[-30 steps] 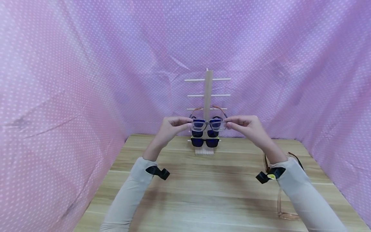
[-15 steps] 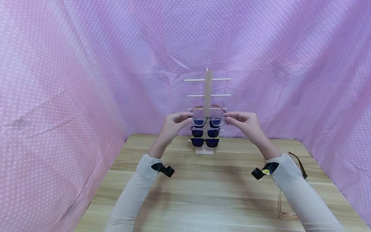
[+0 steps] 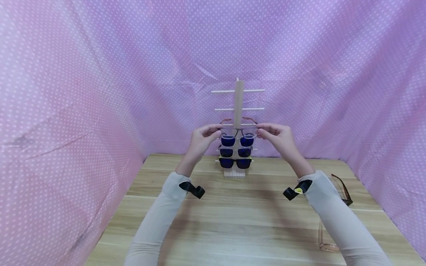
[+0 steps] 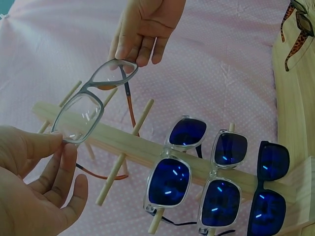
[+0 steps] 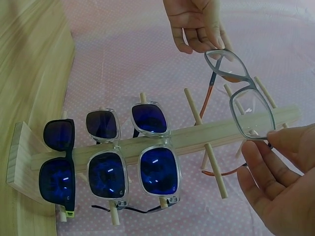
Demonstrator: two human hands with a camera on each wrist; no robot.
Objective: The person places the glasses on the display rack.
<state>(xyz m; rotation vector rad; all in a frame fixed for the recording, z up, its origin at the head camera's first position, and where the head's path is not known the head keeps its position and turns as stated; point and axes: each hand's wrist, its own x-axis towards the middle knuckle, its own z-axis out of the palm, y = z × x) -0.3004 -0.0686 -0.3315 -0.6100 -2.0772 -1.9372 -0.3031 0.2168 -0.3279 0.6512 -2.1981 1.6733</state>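
Between my two hands is a pair of eyeglasses with clear lenses, a grey frame and orange temple tips. My left hand pinches one end of the frame between thumb and fingers. The other end is pinched by my right hand. The glasses are in front of a wooden display rack, above its sunglasses, with temples pointing toward the rack on both sides of its post. Around an upper rod the temples extend; whether they touch it I cannot tell. Three pairs of blue-lensed sunglasses hang on the lower rods.
Two thin rods cross the post higher up. On the wooden table at the right lie tortoiseshell glasses and pinkish clear-framed glasses, both partly hidden by my right sleeve. Pink dotted cloth hangs behind and at the sides.
Both hands have raised the eyeglasses from in front of the uppermost sunglasses to about the height of the rod above them. The rack and its sunglasses have stayed put.
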